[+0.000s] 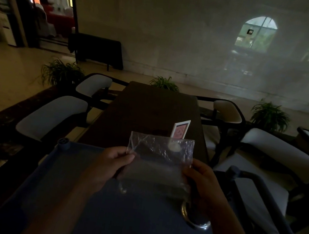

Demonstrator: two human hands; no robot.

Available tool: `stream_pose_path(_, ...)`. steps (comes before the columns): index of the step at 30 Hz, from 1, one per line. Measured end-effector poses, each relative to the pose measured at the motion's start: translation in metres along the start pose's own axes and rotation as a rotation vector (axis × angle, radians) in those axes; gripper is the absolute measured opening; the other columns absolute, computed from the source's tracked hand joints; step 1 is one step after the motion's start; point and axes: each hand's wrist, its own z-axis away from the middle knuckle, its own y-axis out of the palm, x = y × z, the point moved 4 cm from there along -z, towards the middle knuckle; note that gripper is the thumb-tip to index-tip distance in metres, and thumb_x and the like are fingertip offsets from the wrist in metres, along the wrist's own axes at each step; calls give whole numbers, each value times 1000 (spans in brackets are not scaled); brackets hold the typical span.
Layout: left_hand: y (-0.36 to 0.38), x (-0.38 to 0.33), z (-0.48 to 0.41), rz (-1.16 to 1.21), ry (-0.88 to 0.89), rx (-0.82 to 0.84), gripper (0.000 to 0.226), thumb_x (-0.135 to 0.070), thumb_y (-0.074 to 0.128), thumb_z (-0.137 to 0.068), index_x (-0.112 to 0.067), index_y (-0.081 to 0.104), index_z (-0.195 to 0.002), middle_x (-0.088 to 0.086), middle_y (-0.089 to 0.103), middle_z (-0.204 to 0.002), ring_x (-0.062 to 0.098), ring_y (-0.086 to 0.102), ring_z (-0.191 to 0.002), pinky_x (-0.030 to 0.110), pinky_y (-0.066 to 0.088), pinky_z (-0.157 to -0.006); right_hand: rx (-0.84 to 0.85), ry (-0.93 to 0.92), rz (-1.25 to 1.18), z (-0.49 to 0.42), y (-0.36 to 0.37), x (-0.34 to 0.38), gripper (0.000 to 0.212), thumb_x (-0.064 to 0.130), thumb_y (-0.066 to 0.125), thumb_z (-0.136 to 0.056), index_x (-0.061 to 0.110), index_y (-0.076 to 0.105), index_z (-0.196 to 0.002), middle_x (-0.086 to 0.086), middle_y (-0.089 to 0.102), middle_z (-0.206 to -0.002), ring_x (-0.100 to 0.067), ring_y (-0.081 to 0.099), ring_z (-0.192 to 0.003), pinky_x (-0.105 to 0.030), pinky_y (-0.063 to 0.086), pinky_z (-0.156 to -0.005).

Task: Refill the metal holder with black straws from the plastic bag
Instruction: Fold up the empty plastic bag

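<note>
I hold a clear, crinkled plastic bag (159, 156) up in front of me over a blue cart top (77, 165). My left hand (110, 166) pinches its left edge and my right hand (202, 183) grips its right edge. The room is dim, and the dark lower part of the bag may hold black straws; I cannot make them out. The round metal holder (193, 219) stands on the cart just below my right hand, partly hidden by my wrist.
Past the cart stands a dark wooden table (151, 106) with a small upright card sign (180, 129). White-cushioned chairs (52, 116) flank the table on both sides. Potted plants (269, 116) line the floor behind.
</note>
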Motion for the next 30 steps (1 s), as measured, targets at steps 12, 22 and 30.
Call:
stream_pose_path(12, 11, 3, -8, 869, -5, 192, 22, -9, 78, -65, -5, 71, -85, 2, 49, -56, 11, 46, -42, 21, 40, -39, 5, 1, -390, -4, 5, -1, 30, 9, 37, -96, 2, 65, -103, -21, 67, -103, -31, 69, -90, -35, 58, -65)
stream_pose_path(22, 4, -11, -2, 56, 72, -22, 37, -41, 64, -85, -5, 64, -79, 8, 64, -68, 25, 65, -67, 32, 53, -56, -72, 76, -93, -2, 13, 2, 28, 38, 58, -80, 11, 64, -78, -12, 61, -84, -24, 61, -72, -32, 51, -54)
stream_pose_path(30, 5, -5, -5, 28, 96, -55, 12, -5, 68, -84, -2, 57, -87, 15, 63, -74, 27, 66, -66, 35, 56, -58, -93, 4, 87, -2, 13, -1, 19, -3, 54, -90, 8, 56, -105, -10, 58, -83, -18, 61, -71, -30, 55, -62)
